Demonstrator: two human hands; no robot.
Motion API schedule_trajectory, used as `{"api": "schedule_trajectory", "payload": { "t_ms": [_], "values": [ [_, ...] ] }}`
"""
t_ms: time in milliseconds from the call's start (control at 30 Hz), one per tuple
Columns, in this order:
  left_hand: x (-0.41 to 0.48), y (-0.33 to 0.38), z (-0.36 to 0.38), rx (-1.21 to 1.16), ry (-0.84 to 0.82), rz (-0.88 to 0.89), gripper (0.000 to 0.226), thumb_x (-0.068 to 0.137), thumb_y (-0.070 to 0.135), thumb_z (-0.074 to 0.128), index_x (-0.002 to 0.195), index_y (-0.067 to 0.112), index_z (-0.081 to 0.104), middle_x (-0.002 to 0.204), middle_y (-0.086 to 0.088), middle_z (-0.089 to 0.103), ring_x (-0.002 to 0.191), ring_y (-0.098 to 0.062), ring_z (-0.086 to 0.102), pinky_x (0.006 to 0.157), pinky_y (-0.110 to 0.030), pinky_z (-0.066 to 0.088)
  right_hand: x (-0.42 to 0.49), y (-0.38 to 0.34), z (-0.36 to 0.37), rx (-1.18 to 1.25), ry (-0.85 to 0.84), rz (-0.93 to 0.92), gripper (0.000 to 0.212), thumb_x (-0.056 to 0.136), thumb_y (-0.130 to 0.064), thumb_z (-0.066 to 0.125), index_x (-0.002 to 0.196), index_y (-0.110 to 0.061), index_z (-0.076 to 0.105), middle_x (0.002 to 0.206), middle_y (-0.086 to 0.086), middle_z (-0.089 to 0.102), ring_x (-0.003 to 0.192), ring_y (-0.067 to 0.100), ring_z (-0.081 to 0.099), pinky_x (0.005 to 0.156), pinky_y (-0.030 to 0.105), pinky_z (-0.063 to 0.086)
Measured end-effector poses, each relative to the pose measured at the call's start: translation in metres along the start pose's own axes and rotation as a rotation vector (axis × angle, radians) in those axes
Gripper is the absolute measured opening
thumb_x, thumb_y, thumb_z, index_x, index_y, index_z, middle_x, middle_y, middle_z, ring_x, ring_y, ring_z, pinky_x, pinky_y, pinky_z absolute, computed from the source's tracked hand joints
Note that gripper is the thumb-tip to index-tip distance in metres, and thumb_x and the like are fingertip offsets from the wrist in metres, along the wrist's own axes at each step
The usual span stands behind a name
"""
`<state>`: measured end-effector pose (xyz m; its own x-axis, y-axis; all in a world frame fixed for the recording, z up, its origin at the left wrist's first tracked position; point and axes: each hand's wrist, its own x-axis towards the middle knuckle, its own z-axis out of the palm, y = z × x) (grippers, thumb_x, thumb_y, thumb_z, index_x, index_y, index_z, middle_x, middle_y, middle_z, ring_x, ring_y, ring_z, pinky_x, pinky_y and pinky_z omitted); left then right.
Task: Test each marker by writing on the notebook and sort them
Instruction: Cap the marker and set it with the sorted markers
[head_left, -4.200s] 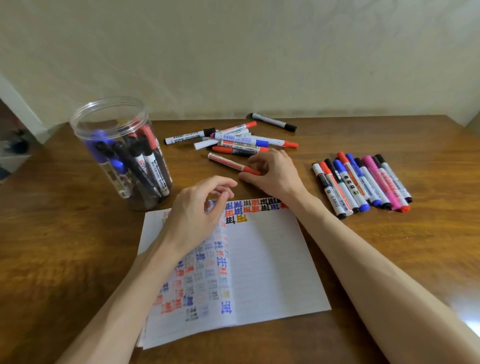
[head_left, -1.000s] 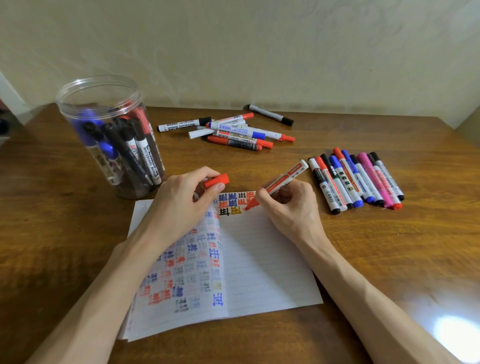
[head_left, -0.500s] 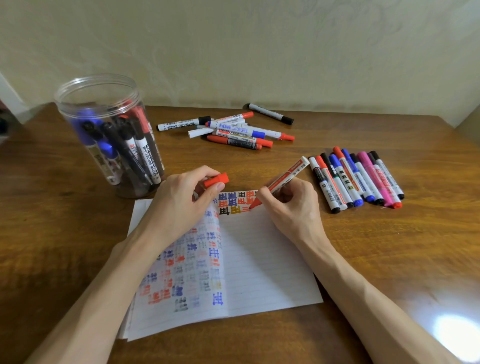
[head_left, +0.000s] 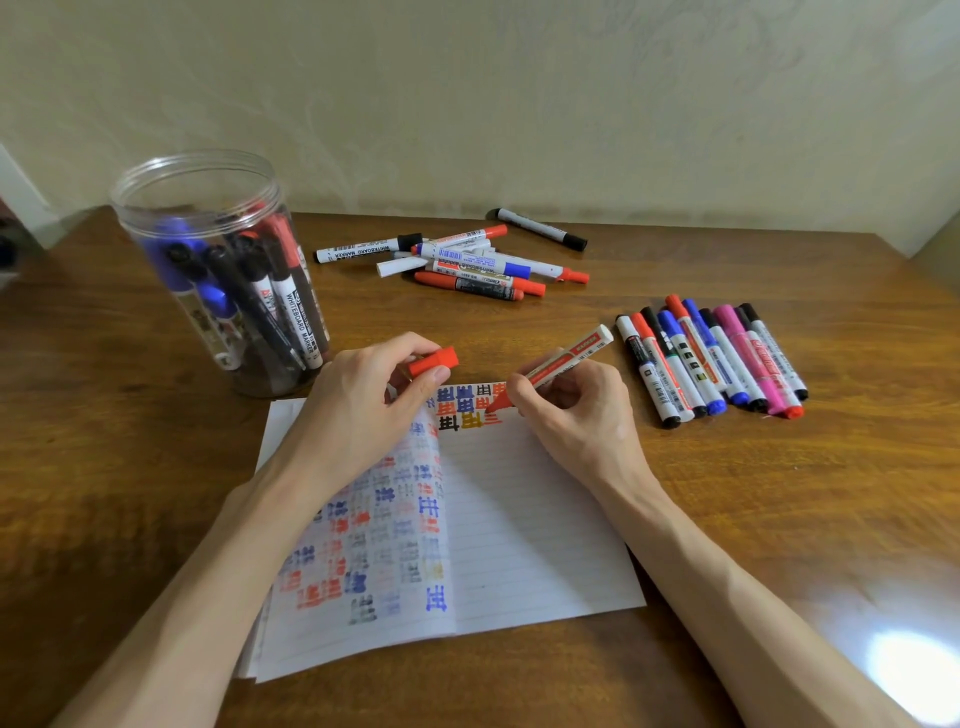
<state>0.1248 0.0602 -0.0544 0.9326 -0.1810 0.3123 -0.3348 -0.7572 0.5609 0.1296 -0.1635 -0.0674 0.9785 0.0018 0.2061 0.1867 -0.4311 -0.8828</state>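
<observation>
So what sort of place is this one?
Probably a home desk or table: wooden tabletop against a pale wall, a lined notebook, a clear jar of whiteboard markers.

Both bare forearms reach in from the near edge of the table, converging at the far edge of the notebook (head_left: 519, 519). The left hand (head_left: 358, 421) lies palm down, thumb and forefinger pinching a red cap (head_left: 434, 360). The right hand (head_left: 576, 415) grips a red marker (head_left: 566, 358) in curled fingers, tip on the page
</observation>
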Motion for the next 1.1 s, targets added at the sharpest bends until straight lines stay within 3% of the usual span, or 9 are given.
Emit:
{"api": "schedule_trajectory", "payload": {
  "t_ms": [233, 567, 767, 1100],
  "values": [
    [0.0002, 0.0011, 0.0000, 0.006, 0.005, 0.004, 0.031, 0.100, 0.040, 0.058, 0.126, 0.026, 0.065, 0.103, 0.018, 0.064, 0.092, 0.000, 0.063, 0.069, -0.007, 0.043, -0.0009, -0.0021, 0.0005, -0.035, 0.001, 0.020, 0.014, 0.087, -0.025, 0.072, 0.076, -0.018, 0.077, 0.075, -0.010, 0.078, 0.070, 0.008, 0.073, 0.063, 0.027, 0.060],
    [-0.0001, -0.0004, 0.0002, -0.002, 0.001, 0.000, 0.031, 0.099, 0.041, 0.058, 0.126, 0.027, 0.065, 0.104, 0.017, 0.066, 0.096, -0.004, 0.065, 0.073, -0.009, 0.045, -0.0008, -0.0020, -0.0002, -0.031, 0.050, 0.032, 0.011, 0.090, -0.024, 0.073, 0.080, -0.021, 0.076, 0.077, -0.010, 0.078, 0.076, 0.009, 0.074, 0.072, 0.034, 0.063],
    [0.0002, -0.0001, 0.0008, 0.000, -0.002, -0.004, 0.031, 0.099, 0.040, 0.059, 0.126, 0.027, 0.065, 0.105, 0.018, 0.064, 0.095, -0.002, 0.063, 0.071, -0.007, 0.043, -0.0019, -0.0070, -0.0015, -0.051, 0.004, 0.040, 0.012, 0.088, -0.024, 0.073, 0.077, -0.018, 0.075, 0.076, -0.010, 0.077, 0.073, 0.010, 0.074, 0.067, 0.034, 0.063],
    [0.0002, 0.0003, 0.0009, -0.004, -0.001, -0.002, 0.032, 0.099, 0.041, 0.058, 0.126, 0.027, 0.065, 0.105, 0.017, 0.065, 0.095, -0.003, 0.064, 0.071, -0.009, 0.045, -0.0026, -0.0071, -0.0021, -0.040, 0.066, 0.067, 0.013, 0.089, -0.027, 0.072, 0.078, -0.020, 0.075, 0.075, -0.010, 0.077, 0.074, 0.010, 0.074, 0.071, 0.039, 0.063]
  ]
}}
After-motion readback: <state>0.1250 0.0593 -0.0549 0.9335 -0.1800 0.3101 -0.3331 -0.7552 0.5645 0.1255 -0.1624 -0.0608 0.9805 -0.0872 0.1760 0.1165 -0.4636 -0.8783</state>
